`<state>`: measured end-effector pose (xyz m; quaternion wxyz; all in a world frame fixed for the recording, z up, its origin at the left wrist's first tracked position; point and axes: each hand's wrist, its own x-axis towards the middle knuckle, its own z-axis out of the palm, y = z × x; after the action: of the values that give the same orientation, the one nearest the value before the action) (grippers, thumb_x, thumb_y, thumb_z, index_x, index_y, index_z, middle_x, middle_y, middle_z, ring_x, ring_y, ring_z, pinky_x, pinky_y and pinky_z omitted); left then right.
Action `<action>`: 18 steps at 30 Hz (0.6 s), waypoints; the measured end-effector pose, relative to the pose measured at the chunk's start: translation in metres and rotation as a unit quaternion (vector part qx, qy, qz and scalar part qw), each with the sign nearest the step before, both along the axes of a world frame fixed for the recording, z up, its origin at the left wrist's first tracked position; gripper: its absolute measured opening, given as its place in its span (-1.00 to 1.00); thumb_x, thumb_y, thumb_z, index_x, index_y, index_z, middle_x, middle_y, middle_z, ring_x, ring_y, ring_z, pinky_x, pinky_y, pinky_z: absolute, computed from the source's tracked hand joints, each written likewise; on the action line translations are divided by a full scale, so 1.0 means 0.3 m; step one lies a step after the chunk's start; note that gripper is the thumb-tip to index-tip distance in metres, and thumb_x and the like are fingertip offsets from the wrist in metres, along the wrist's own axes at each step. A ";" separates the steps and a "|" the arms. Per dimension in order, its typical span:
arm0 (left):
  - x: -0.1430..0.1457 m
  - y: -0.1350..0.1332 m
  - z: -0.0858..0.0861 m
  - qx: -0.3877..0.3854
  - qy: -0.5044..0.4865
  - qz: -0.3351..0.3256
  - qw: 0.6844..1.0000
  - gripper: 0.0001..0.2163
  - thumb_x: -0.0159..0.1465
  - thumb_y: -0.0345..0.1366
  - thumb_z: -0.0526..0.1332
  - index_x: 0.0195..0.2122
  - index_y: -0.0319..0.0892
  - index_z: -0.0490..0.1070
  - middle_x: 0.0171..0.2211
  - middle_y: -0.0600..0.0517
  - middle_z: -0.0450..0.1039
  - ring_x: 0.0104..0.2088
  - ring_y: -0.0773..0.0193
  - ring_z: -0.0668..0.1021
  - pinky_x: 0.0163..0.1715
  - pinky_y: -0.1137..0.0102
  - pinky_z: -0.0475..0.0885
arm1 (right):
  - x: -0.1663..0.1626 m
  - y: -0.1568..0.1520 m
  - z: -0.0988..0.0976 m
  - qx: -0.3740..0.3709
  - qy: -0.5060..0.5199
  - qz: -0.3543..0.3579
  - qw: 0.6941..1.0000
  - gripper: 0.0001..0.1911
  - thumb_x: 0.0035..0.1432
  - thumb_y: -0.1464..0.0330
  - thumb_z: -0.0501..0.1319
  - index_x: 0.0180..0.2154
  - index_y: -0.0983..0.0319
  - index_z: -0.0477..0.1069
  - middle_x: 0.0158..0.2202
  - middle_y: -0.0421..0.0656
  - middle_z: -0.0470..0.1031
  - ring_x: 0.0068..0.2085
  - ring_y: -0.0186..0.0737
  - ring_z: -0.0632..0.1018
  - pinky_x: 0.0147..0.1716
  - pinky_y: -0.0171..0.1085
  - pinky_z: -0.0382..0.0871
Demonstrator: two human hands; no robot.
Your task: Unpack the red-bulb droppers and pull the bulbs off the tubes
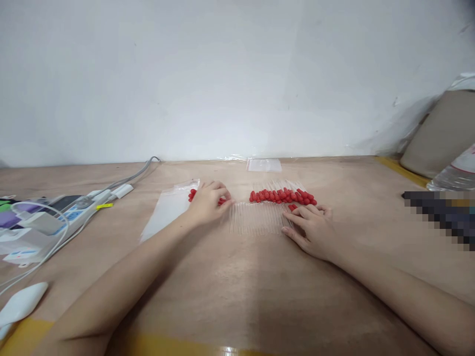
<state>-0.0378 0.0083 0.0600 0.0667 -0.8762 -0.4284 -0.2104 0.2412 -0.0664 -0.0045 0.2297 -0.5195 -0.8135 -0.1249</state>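
A row of thin clear tubes (258, 217) lies side by side on the wooden table. Behind it is a bunch of red bulb-like pieces (276, 195), with more clear tubes running back from them. At the left end of the row, my left hand (211, 202) curls its fingers, thumb and fingertips close together; what they hold, if anything, is hidden. Small red pieces (192, 194) show beside and under that hand. My right hand (313, 228) rests at the row's right end, thumb and fingers apart, next to a red piece (292, 207).
Clear plastic bags (163, 212) lie left of my left hand, and a small bag (264, 165) lies near the wall. A power strip (74, 215) with cables and a white object (23, 302) are at left. A grey container (441, 131) and a bottle (458, 170) stand at right.
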 end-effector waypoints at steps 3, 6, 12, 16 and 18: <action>0.104 0.036 -0.019 -0.056 0.007 0.052 0.997 -0.78 0.17 -0.13 0.10 -0.41 -0.14 0.44 -0.31 -0.02 0.40 -0.20 0.14 0.40 -0.17 0.24 0.23 | -0.006 -0.002 0.006 -0.003 -0.006 0.002 1.000 -0.64 0.15 0.13 0.01 -0.13 0.15 0.37 -0.26 -0.13 0.42 -0.22 -0.17 0.35 -0.18 -0.11 -0.04; 0.195 0.075 -0.030 -0.094 0.021 0.123 0.988 -0.67 0.15 -0.01 0.06 -0.44 -0.13 0.46 -0.31 -0.06 0.42 -0.17 0.06 0.41 -0.14 0.17 0.22 | -0.007 -0.002 0.006 -0.002 0.001 -0.005 1.000 -0.64 0.15 0.12 0.02 -0.14 0.16 0.38 -0.25 -0.13 0.41 -0.23 -0.17 0.35 -0.18 -0.11 -0.04; 0.270 0.095 -0.008 -0.184 0.059 0.175 0.965 -0.52 0.10 0.15 0.00 -0.50 -0.15 0.48 -0.36 -0.10 0.48 -0.17 0.02 0.45 -0.08 0.17 0.21 | -0.006 0.003 0.002 -0.005 -0.006 -0.010 1.000 -0.67 0.16 0.14 0.01 -0.22 0.17 0.41 -0.33 -0.14 0.40 -0.26 -0.19 0.34 -0.19 -0.11 -0.06; 0.276 0.091 0.013 -0.220 0.050 0.183 0.957 -0.66 0.12 -0.04 0.04 -0.55 -0.14 0.46 -0.45 -0.05 0.50 -0.25 0.09 0.50 -0.08 0.22 0.23 | -0.008 0.003 0.006 -0.009 -0.011 -0.007 1.000 -0.67 0.17 0.13 0.00 -0.21 0.16 0.41 -0.32 -0.14 0.40 -0.26 -0.20 0.34 -0.18 -0.11 -0.06; 0.282 0.092 0.017 -0.219 0.045 0.187 0.957 -0.73 0.09 -0.14 0.06 -0.54 -0.15 0.46 -0.46 -0.05 0.50 -0.26 0.08 0.50 -0.08 0.22 0.23 | -0.009 0.003 0.007 -0.003 -0.010 -0.002 1.000 -0.67 0.17 0.13 0.00 -0.21 0.16 0.41 -0.31 -0.14 0.40 -0.26 -0.20 0.34 -0.18 -0.11 -0.06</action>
<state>0.0469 0.0359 0.0652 -0.0695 -0.7823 -0.6165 -0.0557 0.2385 -0.0657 -0.0025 0.2199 -0.5211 -0.8148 -0.1275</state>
